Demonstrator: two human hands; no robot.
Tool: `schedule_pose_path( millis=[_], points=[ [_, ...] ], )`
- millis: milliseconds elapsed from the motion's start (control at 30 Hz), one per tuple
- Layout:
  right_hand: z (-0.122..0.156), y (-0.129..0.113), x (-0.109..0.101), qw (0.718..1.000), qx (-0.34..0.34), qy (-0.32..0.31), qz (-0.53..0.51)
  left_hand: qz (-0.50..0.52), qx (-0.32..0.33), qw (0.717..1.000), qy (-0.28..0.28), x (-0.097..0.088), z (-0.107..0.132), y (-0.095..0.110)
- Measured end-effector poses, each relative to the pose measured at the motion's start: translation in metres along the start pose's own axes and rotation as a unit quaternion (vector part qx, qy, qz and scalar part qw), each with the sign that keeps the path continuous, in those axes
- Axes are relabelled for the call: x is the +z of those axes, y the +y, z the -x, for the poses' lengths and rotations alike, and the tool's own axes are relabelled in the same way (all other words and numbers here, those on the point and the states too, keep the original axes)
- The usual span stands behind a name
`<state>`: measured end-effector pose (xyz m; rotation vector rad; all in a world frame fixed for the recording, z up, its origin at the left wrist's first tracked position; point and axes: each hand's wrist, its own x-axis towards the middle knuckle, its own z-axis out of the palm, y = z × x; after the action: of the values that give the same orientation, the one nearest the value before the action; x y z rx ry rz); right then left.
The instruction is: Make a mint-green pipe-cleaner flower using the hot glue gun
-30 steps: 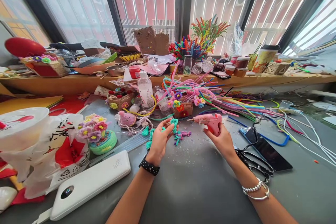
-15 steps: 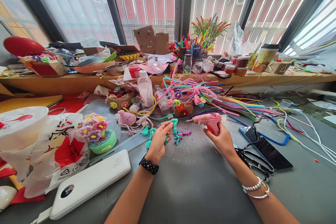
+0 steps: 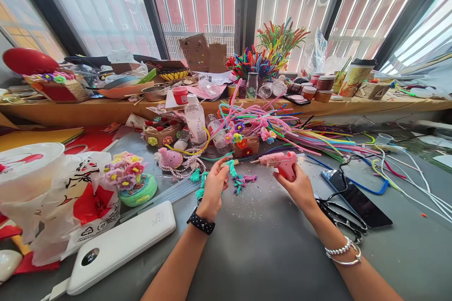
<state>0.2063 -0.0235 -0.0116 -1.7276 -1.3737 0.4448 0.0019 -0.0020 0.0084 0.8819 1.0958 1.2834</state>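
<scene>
My right hand (image 3: 300, 189) is wrapped round the grip of a pink glue gun (image 3: 271, 159), whose nozzle points left. Opposite it, my left hand (image 3: 214, 184) has its fingertips pinched on a strand of teal yarn (image 3: 232, 169) that hangs beside them. More teal yarn (image 3: 200, 188) lies just left of this hand, partly hidden behind it. Between the two hands rests a small purple and teal yarn piece (image 3: 245, 181) on the grey table (image 3: 254, 254). Tiny bright crumbs are scattered nearby.
At left are a white power bank (image 3: 123, 247), a plastic bag (image 3: 84, 197) and a crocheted flower pot (image 3: 138, 190). A phone (image 3: 356, 197) and black cable lie right. Behind stand a bottle (image 3: 196, 124), flower-trimmed baskets (image 3: 247, 146) and a heap of coloured pipe cleaners (image 3: 303, 134).
My left fingers have shifted slightly left and up, with the teal yarn still pinched. The right hand and glue gun have stayed almost still.
</scene>
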Motion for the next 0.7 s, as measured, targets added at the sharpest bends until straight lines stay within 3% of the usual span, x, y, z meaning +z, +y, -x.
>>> schedule_pose_path(
  millis=[133,700],
  points=[
    [0.0,0.0015,-0.001,1.0,0.002,0.001,-0.015,-0.01,0.004,1.0,-0.015,-0.0005,0.0002,0.0002],
    [0.0003,0.0036,-0.0017,1.0,-0.021,0.014,0.009,-0.019,0.008,1.0,0.011,0.0019,0.0016,0.0022]
  ],
)
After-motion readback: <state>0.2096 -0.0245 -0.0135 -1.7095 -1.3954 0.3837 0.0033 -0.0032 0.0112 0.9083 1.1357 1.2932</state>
